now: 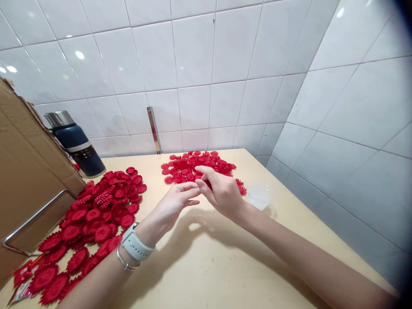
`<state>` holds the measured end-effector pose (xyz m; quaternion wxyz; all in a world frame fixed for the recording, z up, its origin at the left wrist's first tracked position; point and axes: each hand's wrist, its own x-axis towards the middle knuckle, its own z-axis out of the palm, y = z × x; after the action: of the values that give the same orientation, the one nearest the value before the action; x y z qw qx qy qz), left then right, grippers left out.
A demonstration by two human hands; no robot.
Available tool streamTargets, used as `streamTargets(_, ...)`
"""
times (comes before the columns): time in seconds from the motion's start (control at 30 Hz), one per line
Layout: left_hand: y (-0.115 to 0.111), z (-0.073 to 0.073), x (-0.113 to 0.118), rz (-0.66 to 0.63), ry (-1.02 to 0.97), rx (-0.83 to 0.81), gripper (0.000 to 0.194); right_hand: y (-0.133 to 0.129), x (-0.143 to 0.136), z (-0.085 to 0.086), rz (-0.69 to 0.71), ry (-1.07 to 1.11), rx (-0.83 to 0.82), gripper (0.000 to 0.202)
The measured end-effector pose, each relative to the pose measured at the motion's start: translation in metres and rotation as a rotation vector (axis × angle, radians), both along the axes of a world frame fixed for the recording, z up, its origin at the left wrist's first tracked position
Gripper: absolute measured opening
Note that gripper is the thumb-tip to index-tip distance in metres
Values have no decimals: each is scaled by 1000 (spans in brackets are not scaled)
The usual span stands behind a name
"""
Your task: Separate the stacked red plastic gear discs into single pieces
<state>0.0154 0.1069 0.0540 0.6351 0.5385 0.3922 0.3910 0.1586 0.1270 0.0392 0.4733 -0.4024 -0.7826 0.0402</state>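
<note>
My left hand (178,199), with a pale watch and a bracelet at the wrist, reaches over the table with its fingers stretched out and a gap below the index finger. Its fingertips meet the thumb of my right hand (223,191). The right hand's fingers are curled, with thumb and index finger towards the left hand; whatever may be between them is too small or hidden to make out. Just behind both hands lies a pile of red scallop-edged fabric discs (183,167). A larger heap of the same red discs (103,206) spreads to the left of my left forearm.
A cardboard box (35,171) with a metal wire bracket (35,216) stands at the left. Behind it a dark blue bottle (79,146) leans in view. Clear plastic (259,195) lies right of the far pile. Tiled walls (193,56) bound the table (212,274).
</note>
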Motion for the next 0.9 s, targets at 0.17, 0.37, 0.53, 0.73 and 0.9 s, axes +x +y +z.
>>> streamTargets(0.17,-1,-2,2,65,-5,-76,25,5,8,-3,-61,44,28,40)
streamTargets(0.37,7,-9,-2,105,-96,-215,21,15,11,-10,-75,170,-47,37)
streamTargets(0.53,3,-9,12,90,-278,-386,37,6,-1,-11,-20,179,-65,26)
streamTargets(0.73,1,-17,19,274,-427,-400,29,-16,-22,-7,102,70,-37,32)
streamTargets(0.9,4,-22,14,358,-429,-380,28,-17,-10,10,45,178,-91,25)
